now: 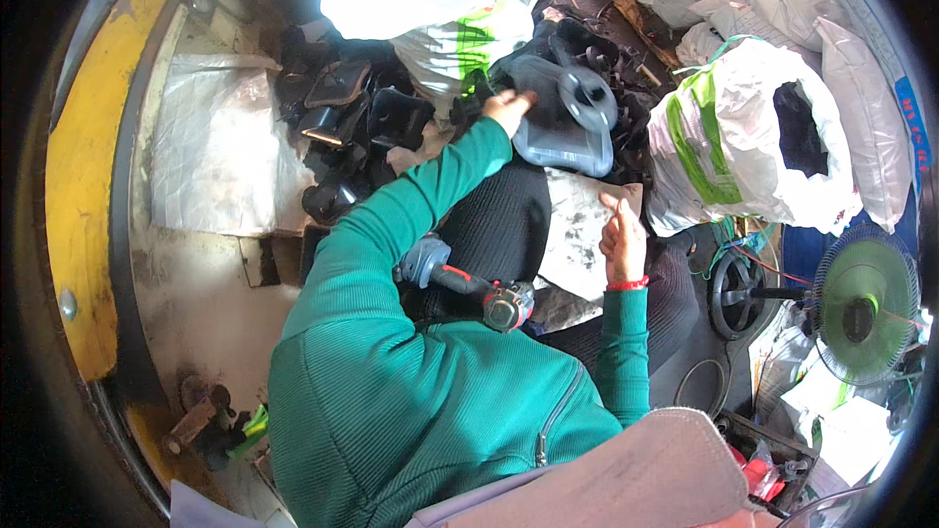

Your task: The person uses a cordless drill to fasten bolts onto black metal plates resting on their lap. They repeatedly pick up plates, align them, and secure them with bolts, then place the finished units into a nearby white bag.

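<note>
My left hand (509,112) is closed on the left edge of a grey plastic housing (562,149). The housing has a squarish tray-like end and a round ring with a hole; part of it looks smeared by motion. My right hand (623,240), with a red band at its wrist, is held up below and to the right of the housing. Its index finger is stretched out, the other fingers are partly bent, and nothing shows in it. A cordless power tool (460,279) lies across my lap. Beside it, a pale, stained sheet (579,225) covers part of my legs.
Black plastic parts (399,119) are heaped at the left. White sacks (450,49) stand beyond, and an opened white-and-green sack (699,137) holds dark contents at the right. A green fan (861,308) stands at the far right, near loose cables. A yellow post (103,166) borders the left.
</note>
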Motion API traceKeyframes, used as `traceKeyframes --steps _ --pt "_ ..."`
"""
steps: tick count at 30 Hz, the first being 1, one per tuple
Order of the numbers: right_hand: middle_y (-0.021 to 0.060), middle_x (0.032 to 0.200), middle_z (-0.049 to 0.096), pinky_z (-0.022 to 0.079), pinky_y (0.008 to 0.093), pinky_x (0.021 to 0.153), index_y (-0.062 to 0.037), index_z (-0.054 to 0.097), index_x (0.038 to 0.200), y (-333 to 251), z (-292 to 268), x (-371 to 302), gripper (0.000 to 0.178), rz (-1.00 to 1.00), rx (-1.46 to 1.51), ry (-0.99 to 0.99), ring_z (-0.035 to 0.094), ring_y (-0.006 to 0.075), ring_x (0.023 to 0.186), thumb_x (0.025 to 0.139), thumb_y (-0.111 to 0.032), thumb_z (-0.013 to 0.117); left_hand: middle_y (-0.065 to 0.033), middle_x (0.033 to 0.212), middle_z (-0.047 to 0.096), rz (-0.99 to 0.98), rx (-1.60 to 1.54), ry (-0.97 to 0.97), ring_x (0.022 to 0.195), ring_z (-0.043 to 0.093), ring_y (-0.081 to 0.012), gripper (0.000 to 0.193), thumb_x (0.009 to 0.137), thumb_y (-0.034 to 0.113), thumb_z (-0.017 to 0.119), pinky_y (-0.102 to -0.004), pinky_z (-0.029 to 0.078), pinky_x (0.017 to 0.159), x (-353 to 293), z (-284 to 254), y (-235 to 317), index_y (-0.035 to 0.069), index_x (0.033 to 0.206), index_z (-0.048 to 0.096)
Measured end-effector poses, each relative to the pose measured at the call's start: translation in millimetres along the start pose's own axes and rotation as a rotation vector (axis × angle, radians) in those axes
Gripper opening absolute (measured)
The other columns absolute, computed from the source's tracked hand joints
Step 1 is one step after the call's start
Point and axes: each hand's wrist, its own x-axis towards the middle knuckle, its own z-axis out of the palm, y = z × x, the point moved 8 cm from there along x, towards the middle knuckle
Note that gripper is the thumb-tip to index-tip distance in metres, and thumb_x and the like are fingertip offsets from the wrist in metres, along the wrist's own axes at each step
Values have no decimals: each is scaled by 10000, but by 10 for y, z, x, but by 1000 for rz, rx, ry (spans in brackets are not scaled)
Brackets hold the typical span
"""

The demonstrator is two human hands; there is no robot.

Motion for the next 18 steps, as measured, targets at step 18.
traceKeyframes --steps 18 --pt "142 1051 613 442 380 864 -55 638 1060 -3071 -2464 1097 283 -565 -1651 576 576 306 941 851 -236 578 -100 747 677 -350 1107 -651 598 644 -207 445 859 461 592 -327 504 536 617 309 -411 24 919 648"
